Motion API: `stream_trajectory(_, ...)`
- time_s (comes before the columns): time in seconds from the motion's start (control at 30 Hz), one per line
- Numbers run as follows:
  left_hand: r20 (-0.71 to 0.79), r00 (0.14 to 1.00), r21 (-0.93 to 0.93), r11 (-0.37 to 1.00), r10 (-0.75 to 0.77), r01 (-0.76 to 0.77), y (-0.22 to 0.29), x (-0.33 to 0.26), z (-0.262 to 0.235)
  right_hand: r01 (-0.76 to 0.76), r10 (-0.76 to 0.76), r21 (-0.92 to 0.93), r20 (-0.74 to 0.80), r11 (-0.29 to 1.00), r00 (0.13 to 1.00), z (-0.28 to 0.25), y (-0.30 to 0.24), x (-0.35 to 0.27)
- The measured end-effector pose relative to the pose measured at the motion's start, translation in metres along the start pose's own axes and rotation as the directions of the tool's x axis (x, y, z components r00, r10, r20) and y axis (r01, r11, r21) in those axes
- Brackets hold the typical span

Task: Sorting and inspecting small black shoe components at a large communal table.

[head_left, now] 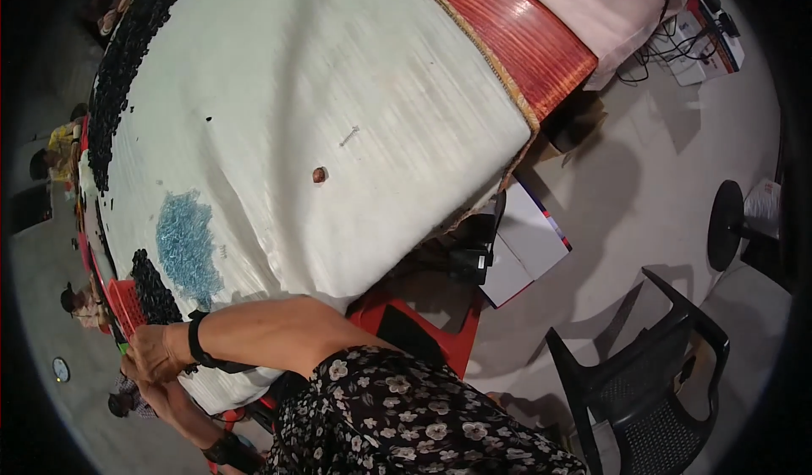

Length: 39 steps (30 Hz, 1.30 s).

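Note:
My right hand [150, 355], with a black band on its wrist, reaches across to the left edge of a table covered with a white cloth [321, 69]. Its fingers are bent beside a red basket [125, 304]; what they hold is hidden. My left hand [156, 389] lies just under it, mostly covered, its forearm coming up from the lower edge. Close above the hands are a heap of black beads [154, 289] and a heap of pale blue beads [186, 238].
More black beads [123, 60] line the cloth's far left rim. A small brown thing [319, 175] and a thin pin [348, 137] lie mid-cloth. A red striped mat [516, 27] is at the far end. On the floor: red stool [406, 327], white boxes [529, 247], black chair [660, 373].

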State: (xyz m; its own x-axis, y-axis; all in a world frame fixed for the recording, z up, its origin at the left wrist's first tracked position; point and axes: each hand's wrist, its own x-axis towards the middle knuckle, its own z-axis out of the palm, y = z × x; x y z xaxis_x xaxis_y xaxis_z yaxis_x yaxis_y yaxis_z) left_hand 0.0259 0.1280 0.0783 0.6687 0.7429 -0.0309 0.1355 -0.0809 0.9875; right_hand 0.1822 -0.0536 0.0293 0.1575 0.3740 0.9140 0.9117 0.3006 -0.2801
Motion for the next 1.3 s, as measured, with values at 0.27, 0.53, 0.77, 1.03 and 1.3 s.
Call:
stream_trajectory(0.27,-0.041,0.999,-0.019,1.0,-0.012,0.011,-0.009,-0.04,0.029,0.057,-0.05,0.038,-0.152,0.998,0.987,-0.003,0.005,-0.007)
stream_trajectory(0.53,-0.054,0.998,-0.031,0.999,-0.016,0.014,-0.007,-0.033,0.029,0.015,-0.015,-0.008,-0.085,1.0,0.996,-0.015,-0.001,-0.011)
stream_trajectory(0.77,-0.072,0.997,-0.035,0.999,-0.024,0.021,-0.006,-0.03,0.034,-0.012,0.01,0.031,0.064,0.999,0.998,-0.006,-0.001,-0.009)
stream_trajectory(1.03,-0.093,0.995,-0.042,0.999,-0.032,0.028,-0.006,-0.027,0.045,-0.014,0.012,0.042,0.045,0.999,0.999,0.004,-0.001,-0.01)
stream_trajectory(1.3,0.039,0.999,-0.196,0.98,-0.024,0.031,-0.01,-0.038,0.064,-0.019,0.017,0.038,0.054,0.999,0.998,-0.003,0.003,-0.015)
